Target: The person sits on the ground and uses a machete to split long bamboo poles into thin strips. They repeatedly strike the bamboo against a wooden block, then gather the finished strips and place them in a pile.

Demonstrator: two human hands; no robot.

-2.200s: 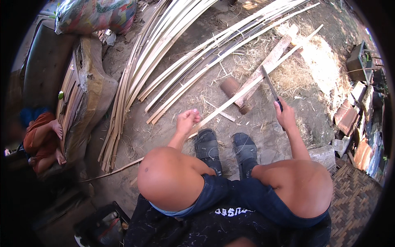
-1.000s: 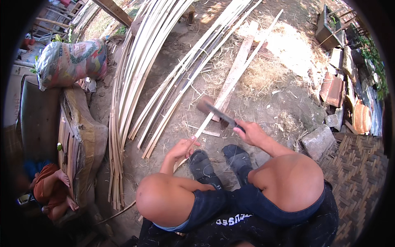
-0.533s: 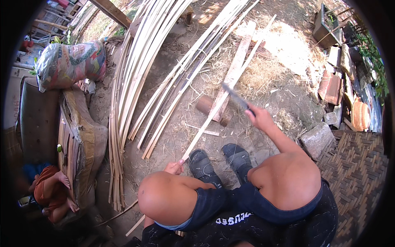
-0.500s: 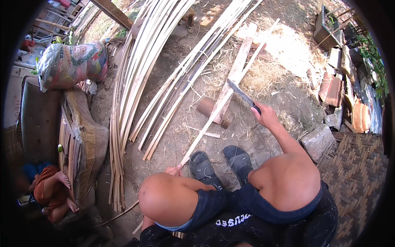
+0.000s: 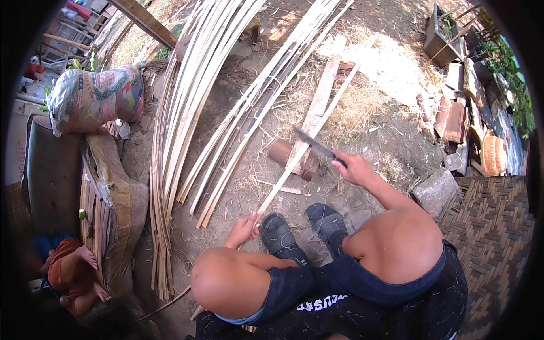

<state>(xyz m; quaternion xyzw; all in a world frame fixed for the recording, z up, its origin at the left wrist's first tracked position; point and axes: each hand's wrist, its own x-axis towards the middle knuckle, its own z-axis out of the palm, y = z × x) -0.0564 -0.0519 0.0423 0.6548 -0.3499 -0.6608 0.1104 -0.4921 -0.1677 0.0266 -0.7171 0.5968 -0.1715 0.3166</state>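
My left hand (image 5: 243, 229) is closed round the near end of a long pale bamboo strip (image 5: 276, 188), just beyond my left knee. The strip slants away to the upper right, over a wooden board (image 5: 322, 101) propped on a short round log (image 5: 280, 152). My right hand (image 5: 353, 169) is shut on the dark handle of a long-bladed knife (image 5: 318, 144). Its blade points up and left, and the tip lies by the strip near the log; whether it touches the strip I cannot tell.
Bundles of long split strips (image 5: 195, 102) lie on the ground at left. Shavings (image 5: 368, 93) litter the far ground. A stuffed sack (image 5: 96, 99) and a bench (image 5: 122, 192) with another person's legs (image 5: 76, 269) are at left. A stone block (image 5: 435, 191) and woven mat (image 5: 490, 238) lie at right.
My left hand has moved forward from behind my knee, along with the strip's end. The knife and my right hand have come nearer and a little left.
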